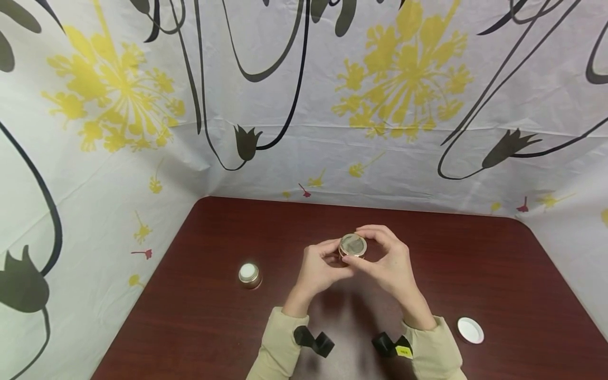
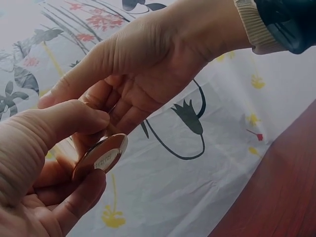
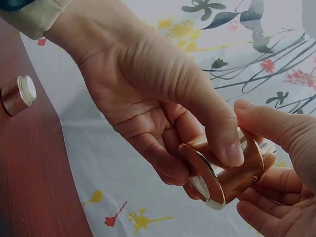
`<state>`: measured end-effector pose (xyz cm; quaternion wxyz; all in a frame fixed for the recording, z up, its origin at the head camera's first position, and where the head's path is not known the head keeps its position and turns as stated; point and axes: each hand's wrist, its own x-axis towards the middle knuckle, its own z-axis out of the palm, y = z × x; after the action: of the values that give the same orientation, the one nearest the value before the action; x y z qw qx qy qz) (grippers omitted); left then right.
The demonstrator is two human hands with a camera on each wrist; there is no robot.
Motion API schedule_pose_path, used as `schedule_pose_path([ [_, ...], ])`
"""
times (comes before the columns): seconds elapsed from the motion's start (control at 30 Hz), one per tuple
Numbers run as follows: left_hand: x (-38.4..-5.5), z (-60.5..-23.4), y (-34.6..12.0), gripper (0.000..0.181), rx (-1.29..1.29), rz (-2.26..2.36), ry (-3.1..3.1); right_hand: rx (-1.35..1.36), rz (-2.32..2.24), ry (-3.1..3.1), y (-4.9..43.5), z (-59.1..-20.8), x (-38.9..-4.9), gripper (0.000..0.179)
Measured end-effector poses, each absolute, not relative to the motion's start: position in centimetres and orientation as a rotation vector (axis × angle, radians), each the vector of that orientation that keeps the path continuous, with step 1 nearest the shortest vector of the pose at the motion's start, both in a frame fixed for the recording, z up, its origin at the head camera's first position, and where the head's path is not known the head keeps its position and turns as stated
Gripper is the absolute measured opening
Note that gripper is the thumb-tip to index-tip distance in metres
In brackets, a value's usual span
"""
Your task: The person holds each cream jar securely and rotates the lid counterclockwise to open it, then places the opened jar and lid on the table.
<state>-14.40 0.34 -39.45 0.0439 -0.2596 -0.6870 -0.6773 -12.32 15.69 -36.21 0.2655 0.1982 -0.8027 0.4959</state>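
A small, round, gold-toned jar (image 1: 353, 246) is held between both hands above the table, its greyish disc-shaped face turned up in the head view. My left hand (image 1: 317, 272) grips the jar's left side with thumb and fingers. From the right, my right hand (image 1: 391, 264) pinches the rim between thumb and fingertips. The left wrist view shows a shiny round end of the jar (image 2: 89, 160) bearing a pale label. Copper-coloured sides of the jar (image 3: 241, 180) appear in the right wrist view, partly covered by fingers.
A second small gold jar (image 1: 250, 276) with a white top stands to the left on the dark red table (image 1: 214, 332). A white round lid (image 1: 471, 330) lies by the right forearm. Patterned white cloth (image 1: 285, 105) hangs behind and beside the table.
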Motion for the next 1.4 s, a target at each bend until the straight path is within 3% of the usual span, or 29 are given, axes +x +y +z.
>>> schedule_pose_path([
  [0.33,-14.0,-38.5,0.2,0.043,-0.878,-1.996,-2.023,0.553,1.408,-2.157,15.2,-34.5,-11.5,0.042],
  [0.57,-15.3,-41.3,0.6,0.047,-0.892,-2.016,-1.978,0.570,1.442,-2.160,15.3,-34.6,-11.6,0.041],
  [0.97,-15.5,-42.0,0.6,0.042,-0.949,-1.956,-1.945,0.629,1.517,-2.165,15.8,-35.2,-11.7,0.043],
  [1.2,-14.8,-40.0,0.3,0.037,-1.038,-1.892,-1.979,0.727,1.579,-2.169,17.3,-37.1,-12.6,0.046],
  [1.4,-13.8,-38.0,0.0,0.039,-0.945,-1.928,-2.036,0.731,1.611,-2.157,17.4,-37.7,-12.8,0.057],
])
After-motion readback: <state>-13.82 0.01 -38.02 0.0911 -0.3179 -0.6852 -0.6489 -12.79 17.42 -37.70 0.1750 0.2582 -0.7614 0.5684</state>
